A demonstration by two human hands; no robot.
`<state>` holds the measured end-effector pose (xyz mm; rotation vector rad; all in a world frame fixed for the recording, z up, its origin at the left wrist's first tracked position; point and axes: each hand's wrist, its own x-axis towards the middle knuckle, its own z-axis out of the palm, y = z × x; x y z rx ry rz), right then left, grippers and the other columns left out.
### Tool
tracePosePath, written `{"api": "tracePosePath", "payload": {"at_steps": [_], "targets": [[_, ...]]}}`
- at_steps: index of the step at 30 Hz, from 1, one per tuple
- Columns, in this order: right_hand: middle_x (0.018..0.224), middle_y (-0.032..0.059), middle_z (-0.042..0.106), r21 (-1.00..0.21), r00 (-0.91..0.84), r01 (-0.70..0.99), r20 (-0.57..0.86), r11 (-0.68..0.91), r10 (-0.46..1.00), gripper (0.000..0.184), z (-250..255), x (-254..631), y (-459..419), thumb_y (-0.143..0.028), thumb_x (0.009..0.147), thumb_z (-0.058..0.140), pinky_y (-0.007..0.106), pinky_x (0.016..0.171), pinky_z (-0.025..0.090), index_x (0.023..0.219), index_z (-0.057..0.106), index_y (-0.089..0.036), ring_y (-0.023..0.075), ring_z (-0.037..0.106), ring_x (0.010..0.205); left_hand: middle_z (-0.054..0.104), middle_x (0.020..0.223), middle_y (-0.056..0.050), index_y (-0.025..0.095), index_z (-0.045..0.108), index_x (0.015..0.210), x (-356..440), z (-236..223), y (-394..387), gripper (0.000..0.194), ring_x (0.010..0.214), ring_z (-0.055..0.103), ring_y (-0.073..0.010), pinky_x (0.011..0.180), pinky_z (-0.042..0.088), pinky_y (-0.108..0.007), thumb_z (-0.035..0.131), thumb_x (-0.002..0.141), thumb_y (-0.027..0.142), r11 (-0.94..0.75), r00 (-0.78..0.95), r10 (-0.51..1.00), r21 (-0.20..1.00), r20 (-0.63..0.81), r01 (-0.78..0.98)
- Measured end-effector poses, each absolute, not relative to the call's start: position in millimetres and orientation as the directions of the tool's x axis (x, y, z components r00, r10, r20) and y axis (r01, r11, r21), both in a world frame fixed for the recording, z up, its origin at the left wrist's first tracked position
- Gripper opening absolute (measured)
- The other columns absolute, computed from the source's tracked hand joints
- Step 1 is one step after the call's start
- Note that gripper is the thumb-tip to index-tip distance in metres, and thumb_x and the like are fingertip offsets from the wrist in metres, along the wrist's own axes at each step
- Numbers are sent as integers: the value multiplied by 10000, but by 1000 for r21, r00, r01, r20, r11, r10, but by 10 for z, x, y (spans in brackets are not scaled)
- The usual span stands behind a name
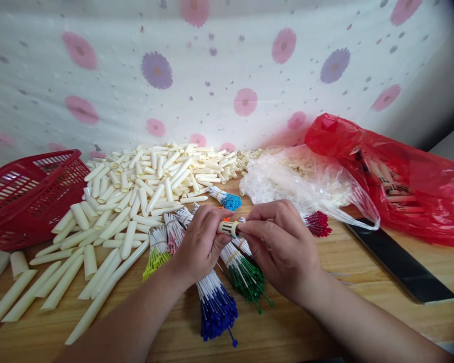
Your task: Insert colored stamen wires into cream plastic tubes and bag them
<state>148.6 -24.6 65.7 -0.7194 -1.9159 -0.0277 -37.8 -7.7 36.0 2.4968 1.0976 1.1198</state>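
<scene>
In the middle of the head view, my left hand is closed around a short cream slotted plastic tube, its open end facing right. The fingertips of my right hand pinch together at that end; what they hold is mostly hidden. Under and around my hands lie bundles of thin white sticks like pen refills, with coloured ends: a dark blue bundle, a green bundle, a yellow bundle and a pink bundle. Farther back are a light blue bundle and a red one.
A big heap of cream plastic tubes spreads over the wooden table. At the left stands a red basket. To the right are a clear plastic bag, a red bag holding parts, and a flat black strip. A flowered curtain hangs behind.
</scene>
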Motion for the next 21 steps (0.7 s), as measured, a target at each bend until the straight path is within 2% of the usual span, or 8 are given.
{"api": "tracePosePath", "payload": {"at_steps": [3,7,11,15,21], "targets": [[844,42,579,-266,-296,503,841,822,453,134,670,1503,-224,-85,806,602,327,691,456,881,604,-197,162,514,778,525,977,-107,161,554,1063,-376,372,-79,415,948,501,-229,800,434,-354,311,932,471,-708,423,672,360,608,608],[838,42,575,-311,-315,486,809,817,496,90,680,1523,-180,-104,805,616,328,703,445,827,587,-186,167,509,799,528,881,-88,145,585,1002,-369,383,-75,423,818,510,-204,686,440,-321,335,925,478,-694,422,635,238,647,679],[849,39,560,-440,-305,436,749,785,589,89,665,1521,-162,-105,824,576,324,714,446,800,579,-190,167,518,830,529,849,-74,142,590,998,-361,385,-71,436,778,516,-190,653,439,-299,336,921,487,-667,419,618,162,666,727],[883,40,551,-583,-233,381,691,718,685,99,620,1489,-163,-92,818,563,326,764,443,801,589,-186,164,526,872,541,843,-73,133,600,1001,-362,379,-73,335,775,523,-194,650,438,-298,418,919,401,-631,411,619,113,669,767],[941,38,542,-722,-172,252,623,645,763,88,544,1433,-168,-136,836,561,328,827,435,798,614,-195,155,532,920,551,849,-76,132,613,990,-370,386,-78,251,776,535,-202,645,433,-299,459,910,313,-590,400,622,67,673,804]]}}
